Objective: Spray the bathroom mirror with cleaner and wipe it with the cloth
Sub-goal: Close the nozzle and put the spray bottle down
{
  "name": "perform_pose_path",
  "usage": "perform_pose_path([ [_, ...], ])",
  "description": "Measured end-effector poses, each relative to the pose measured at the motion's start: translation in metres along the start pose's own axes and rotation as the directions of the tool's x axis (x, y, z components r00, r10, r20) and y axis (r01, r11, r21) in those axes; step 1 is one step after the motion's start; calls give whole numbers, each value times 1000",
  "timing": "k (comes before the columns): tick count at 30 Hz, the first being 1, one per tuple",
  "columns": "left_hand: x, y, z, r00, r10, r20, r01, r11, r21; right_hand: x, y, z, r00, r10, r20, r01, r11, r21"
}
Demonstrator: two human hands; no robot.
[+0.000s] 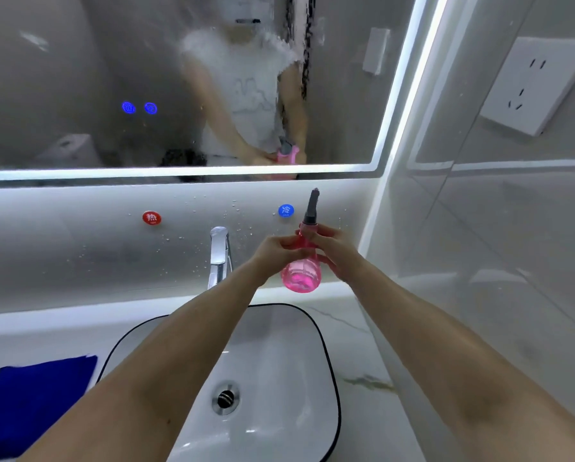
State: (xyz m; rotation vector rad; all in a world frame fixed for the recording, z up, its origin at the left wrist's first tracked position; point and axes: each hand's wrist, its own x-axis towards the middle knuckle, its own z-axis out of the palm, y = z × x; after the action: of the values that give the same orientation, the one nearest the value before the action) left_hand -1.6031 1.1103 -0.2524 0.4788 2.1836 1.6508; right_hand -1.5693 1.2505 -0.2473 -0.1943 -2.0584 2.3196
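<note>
A pink see-through spray bottle (pixel 301 275) with a grey nozzle is held upright above the back of the sink, below the mirror. My right hand (pixel 333 251) grips its neck from the right. My left hand (pixel 274 253) holds it from the left, fingers at the neck. The mirror (pixel 96 78) fills the upper left, lit along its edge, its glass misted and streaked with droplets. A folded blue cloth (pixel 32 401) lies on the counter at the lower left, apart from both hands.
A white basin (pixel 279 378) with a black rim and a drain sits below my arms. A chrome faucet (pixel 219 251) stands behind it. Red and blue round labels mark the back wall. A wall socket (pixel 536 85) is on the right wall.
</note>
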Motion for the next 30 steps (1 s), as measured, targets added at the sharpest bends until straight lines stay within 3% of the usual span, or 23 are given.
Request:
perform_pose_path([
  [5, 8, -5, -2, 998, -52, -16, 53, 998, 46, 16, 15, 7, 1000, -18, 7, 19, 997, -73],
  [8, 14, -6, 0, 996, -87, -3, 87, 987, 136, 24, 30, 13, 993, -38, -109, 29, 996, -84],
  [11, 21, -16, -1, 992, -106, -69, 110, 992, 58, 30, 45, 14, 966, -40, -255, 20, 997, -79],
  [13, 27, -22, -4, 995, -99, -30, 99, 995, 3, 35, 56, 10, 958, -33, -285, -1, 993, -119],
  [15, 32, -24, -6, 997, -73, 18, 74, 997, -22, 40, 67, 3, 958, -41, -283, -20, 977, -211],
  [18, 38, -22, -2, 999, -11, -35, 12, 1000, 25, 41, 80, -4, 970, -31, -243, -45, 951, -304],
  [22, 56, -40, 7, 979, 4, -203, 26, 990, 142, 44, 93, -7, 975, 10, -223, -69, 964, -256],
  [27, 73, -65, 13, 980, -12, -199, 47, 984, 174, 51, 108, -28, 976, 115, -183, -158, 957, -243],
  [30, 81, -74, 19, 978, -48, -203, 69, 993, 98, 53, 114, -39, 949, 167, -268, -221, 957, -186],
])
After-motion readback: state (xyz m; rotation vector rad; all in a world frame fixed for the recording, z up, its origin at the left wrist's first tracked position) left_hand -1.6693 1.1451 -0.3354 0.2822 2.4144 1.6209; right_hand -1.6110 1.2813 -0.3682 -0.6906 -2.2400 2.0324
